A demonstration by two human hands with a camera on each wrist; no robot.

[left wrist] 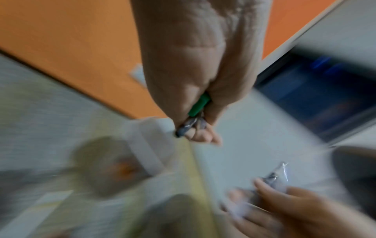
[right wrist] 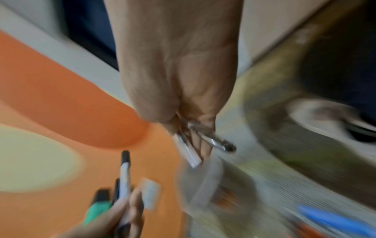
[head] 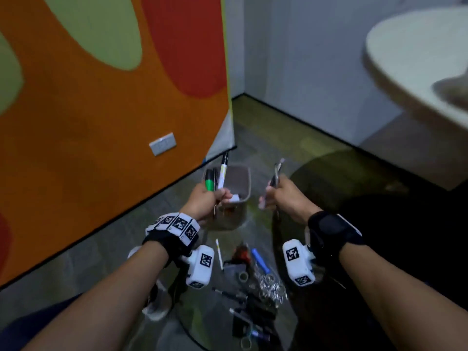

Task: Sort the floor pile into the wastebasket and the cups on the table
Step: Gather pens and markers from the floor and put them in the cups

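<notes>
My left hand (head: 210,198) grips a bunch of pens upright: a green marker (head: 209,182) and a white pen with a black cap (head: 222,173). In the left wrist view the green marker (left wrist: 199,104) shows inside the fist. My right hand (head: 276,196) holds thin metal pieces (head: 276,173), also a clear wrapper; the right wrist view shows the metal pieces (right wrist: 213,141) sticking out of the fist. Both hands hover above the grey wastebasket (head: 244,183) on the floor. The floor pile (head: 253,287) of pens, rings and clips lies below my wrists.
An orange wall (head: 88,122) with a socket plate (head: 162,144) stands left. A round white table (head: 417,62) juts in at the upper right. A blue stick (head: 260,260) lies in the pile. Both wrist views are motion-blurred.
</notes>
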